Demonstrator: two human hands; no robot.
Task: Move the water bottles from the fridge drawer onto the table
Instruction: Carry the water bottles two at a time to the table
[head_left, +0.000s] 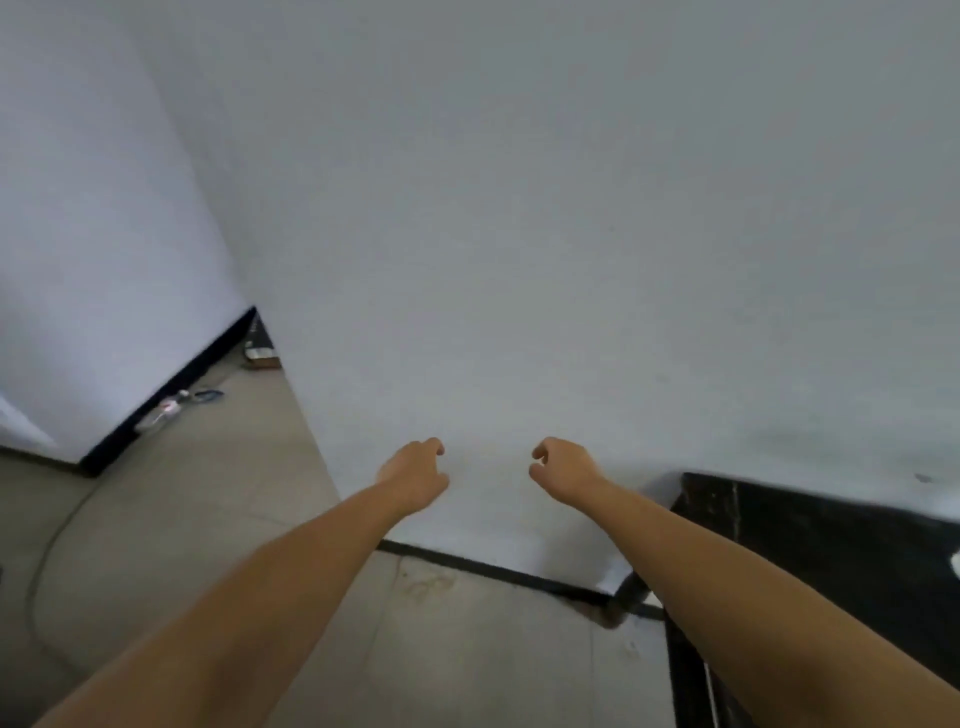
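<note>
While most of the head view is filled by a pale wall (571, 208), a second wall (93, 234) is seen at the left, meeting it at a corner; a beige tiled floor (208, 519) is spread below, edged with a black skirting strip (171, 384); a black stone-like surface (831, 551) is seen at the lower right, and whether it is a desk cannot be told; both bare forearms are stretched forward over the floor; the left hand (415, 475) is held in the air with fingers loosely curled, nothing being gripped; the right hand (563, 467) is likewise held loosely curled and holds nothing; what may be a plastic bottle (158, 413) is seen lying on the floor against the skirting, too blurred to be sure; no fridge drawer or water bottles can be made out.
</note>
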